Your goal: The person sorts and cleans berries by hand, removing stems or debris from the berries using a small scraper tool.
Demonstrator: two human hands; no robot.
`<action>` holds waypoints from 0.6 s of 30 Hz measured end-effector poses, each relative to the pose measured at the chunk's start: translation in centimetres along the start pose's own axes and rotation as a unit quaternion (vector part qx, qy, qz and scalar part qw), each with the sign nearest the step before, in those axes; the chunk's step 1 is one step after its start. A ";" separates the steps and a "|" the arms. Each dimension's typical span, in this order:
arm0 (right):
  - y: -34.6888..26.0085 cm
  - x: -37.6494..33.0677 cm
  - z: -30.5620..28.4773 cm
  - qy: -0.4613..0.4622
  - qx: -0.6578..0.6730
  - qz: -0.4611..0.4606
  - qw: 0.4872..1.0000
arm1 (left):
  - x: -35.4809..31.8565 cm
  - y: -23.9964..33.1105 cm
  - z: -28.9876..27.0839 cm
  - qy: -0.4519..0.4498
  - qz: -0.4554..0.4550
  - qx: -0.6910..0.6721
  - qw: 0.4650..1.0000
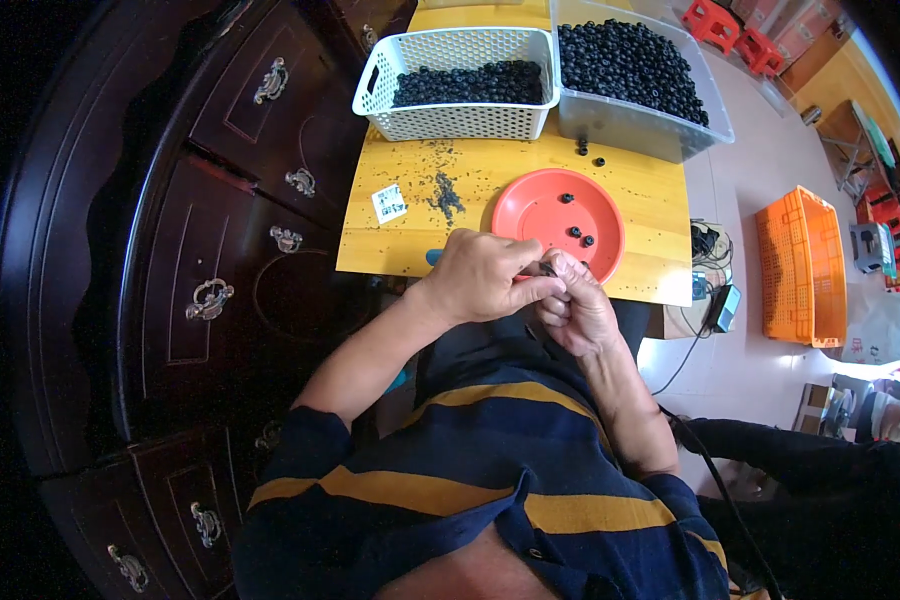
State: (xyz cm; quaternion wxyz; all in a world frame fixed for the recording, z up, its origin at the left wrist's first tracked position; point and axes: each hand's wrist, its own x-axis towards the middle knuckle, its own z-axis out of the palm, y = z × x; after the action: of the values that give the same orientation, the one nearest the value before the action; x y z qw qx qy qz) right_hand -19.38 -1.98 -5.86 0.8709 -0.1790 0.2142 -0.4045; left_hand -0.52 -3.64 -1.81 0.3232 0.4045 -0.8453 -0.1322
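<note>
My left hand (482, 272) is closed, and the blue handle end (434, 257) of a tool pokes out beside it; the rest of that tool is hidden. Against its fingertips, my right hand (578, 305) pinches a small black part (548, 268), mostly covered by fingers. Both hands meet over the near rim of a red round plate (530, 205). On the plate lie several small black ring-like parts (575, 232).
A white perforated basket (460, 122) and a clear plastic bin (630, 138), both holding many black parts, stand at the table's far side. Black scraps (447, 195) and a white printed card (389, 204) lie on the yellow table (660, 215). Dark drawers (205, 270) line the left; an orange crate (803, 265) is on the right floor.
</note>
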 end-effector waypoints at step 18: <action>0.4 0.3 -0.5 -0.020 0.044 0.006 0.999 | 0.2 -0.1 -0.4 -0.023 -0.024 -0.009 0.999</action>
State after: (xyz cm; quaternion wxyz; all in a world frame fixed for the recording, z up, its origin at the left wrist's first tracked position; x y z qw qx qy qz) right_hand -19.20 -2.08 -6.57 0.8844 -0.1470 0.1798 -0.4048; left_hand -0.27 -3.87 -1.44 0.3043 0.4186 -0.8413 -0.1562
